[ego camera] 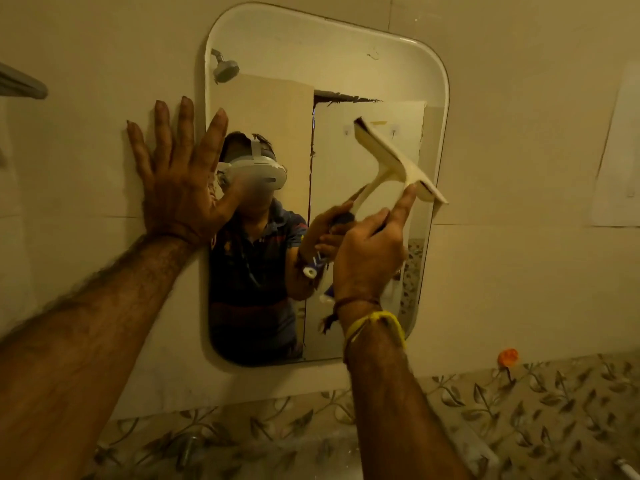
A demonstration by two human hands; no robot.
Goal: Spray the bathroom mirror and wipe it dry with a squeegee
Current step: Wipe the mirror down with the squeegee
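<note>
At the far left a grey shelf [20,83] juts from the tiled wall [86,46]. Next to it the left hand [176,174] lies flat and spread, holding nothing: its palm and most fingers press the wall, while the index finger and thumb overlap the left edge of the mirror [277,53], as if bracing.

The mirror hangs upright on the wall, a tall rectangle with rounded corners and a pale rim. Its glass reflects a shower head high on the left, a person wearing a headset, and a pale door. No spray bottle is in direct view; something blue and white shows in the reflection below the right hand, but what it is cannot be told. No droplets or streaks are clear on the glass, so spraying seems done, and the wiping is judged to be under way rather than finished.

Right of centre the right hand [369,258] is clamped round the handle of the squeegee [398,161], with the forefinger stretched up to the back of the blade head. The squeegee is cream-coloured and T-shaped; its blade slants from upper left to lower right, with its lower end at the mirror's right rim. Whether the whole edge is pressed to the glass cannot be told. The lower glass appears left to wipe.

Cords circle the right wrist. Further right, an orange hook [507,357] sits on the wall.
</note>
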